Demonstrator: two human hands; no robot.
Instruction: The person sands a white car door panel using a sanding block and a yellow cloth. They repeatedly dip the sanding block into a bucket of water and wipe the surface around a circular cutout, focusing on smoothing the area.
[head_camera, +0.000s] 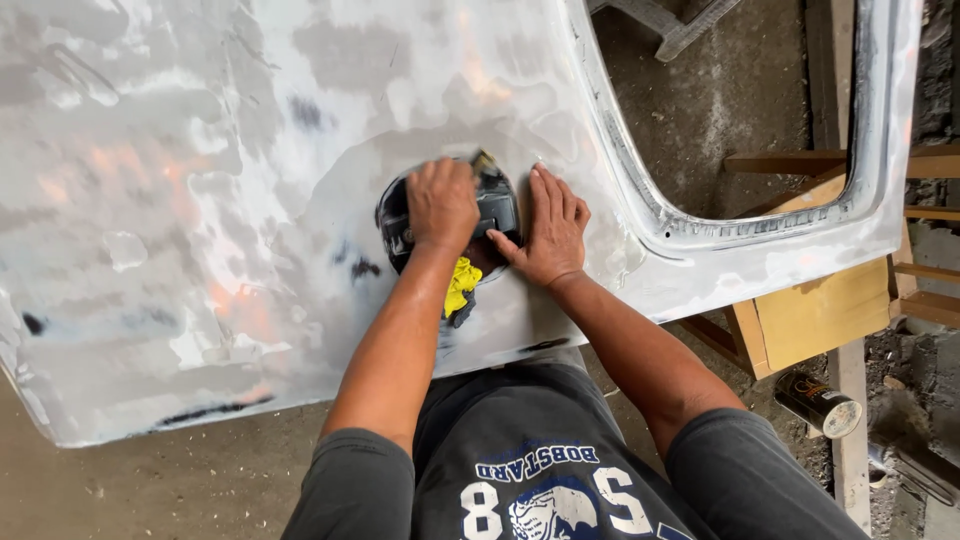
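A wooden stand (815, 315) of pale boards sits at the right, with wooden slats (930, 215) stepping off toward the right edge. A dark spray can (818, 403) lies on its side on the dusty concrete floor (715, 110), beside an upright wooden post (850, 440).

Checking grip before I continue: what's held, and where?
Left hand grips the black sander over its top; right hand lies flat on the grey panel beside it.
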